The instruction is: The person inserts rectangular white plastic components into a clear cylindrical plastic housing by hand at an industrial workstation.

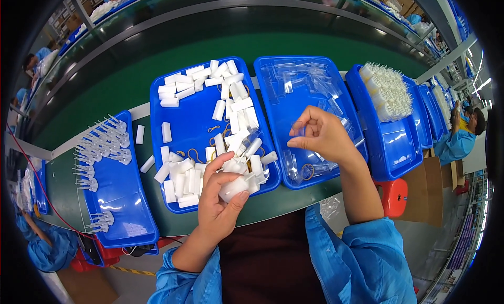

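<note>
Over the near edge of a blue tray point(184, 111) full of white blocks, my left hand point(218, 199) is closed around a white rounded piece point(233, 189). More white blocks point(186, 178) lie right behind its fingers, so how many it grips is hard to tell. My right hand point(321, 133) is raised above a second blue tray point(273, 115) of clear plastic pieces point(302, 76). Its thumb and forefinger pinch a small clear plastic piece point(298, 130), partly hidden by the fingers. Brown rubber bands point(214, 129) lie among the white blocks.
At the left, a blue tray point(123, 199) carries clear pieces with thin upright stems point(105, 141). To the right, another blue tray point(396, 141) holds densely packed white, spiky pieces point(387, 91). Two loose white blocks point(140, 134) lie on the green table. A co-worker point(462, 133) sits farther right.
</note>
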`<control>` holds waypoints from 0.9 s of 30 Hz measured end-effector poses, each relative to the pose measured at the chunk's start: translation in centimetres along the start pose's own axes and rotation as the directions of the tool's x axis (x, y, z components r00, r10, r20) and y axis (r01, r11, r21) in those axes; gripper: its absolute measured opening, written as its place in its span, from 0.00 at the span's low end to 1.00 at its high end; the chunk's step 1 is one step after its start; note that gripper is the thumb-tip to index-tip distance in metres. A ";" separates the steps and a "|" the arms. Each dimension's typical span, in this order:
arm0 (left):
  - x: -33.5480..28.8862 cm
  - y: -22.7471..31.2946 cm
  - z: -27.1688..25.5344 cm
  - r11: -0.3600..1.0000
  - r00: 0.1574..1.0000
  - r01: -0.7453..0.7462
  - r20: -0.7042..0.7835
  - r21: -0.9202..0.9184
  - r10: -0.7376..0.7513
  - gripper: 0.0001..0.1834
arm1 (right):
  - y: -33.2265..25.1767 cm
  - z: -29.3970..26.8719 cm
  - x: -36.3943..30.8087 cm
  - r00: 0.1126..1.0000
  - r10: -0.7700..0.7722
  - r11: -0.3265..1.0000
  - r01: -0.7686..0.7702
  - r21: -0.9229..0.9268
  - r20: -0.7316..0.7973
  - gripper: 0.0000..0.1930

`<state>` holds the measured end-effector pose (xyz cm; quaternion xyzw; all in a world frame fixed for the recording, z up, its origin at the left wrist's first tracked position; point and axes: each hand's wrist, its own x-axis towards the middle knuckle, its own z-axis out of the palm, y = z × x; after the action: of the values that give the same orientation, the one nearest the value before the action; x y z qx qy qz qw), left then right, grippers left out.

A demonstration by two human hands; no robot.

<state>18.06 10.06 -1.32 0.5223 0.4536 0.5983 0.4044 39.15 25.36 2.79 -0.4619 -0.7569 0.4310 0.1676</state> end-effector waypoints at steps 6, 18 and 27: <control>0.2 0.1 0.3 0.996 0.999 -0.017 0.033 0.089 0.015 0.13 | -2.7 3.1 -2.1 0.996 -0.065 0.652 0.083 0.754 -0.053 0.19; 0.1 0.1 0.4 0.978 0.998 -0.054 -0.002 0.199 0.056 0.13 | -4.5 6.0 -3.7 0.958 -0.252 0.653 0.272 0.707 -0.136 0.20; 0.2 0.5 0.2 0.979 0.999 -0.047 -0.013 0.196 0.050 0.13 | -3.9 6.8 -3.4 0.919 -0.249 0.662 0.393 0.638 -0.306 0.18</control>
<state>18.25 10.11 -0.77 0.5651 0.5009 0.5650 0.3324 34.31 18.34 2.48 -0.2641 -0.5918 0.5972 0.4727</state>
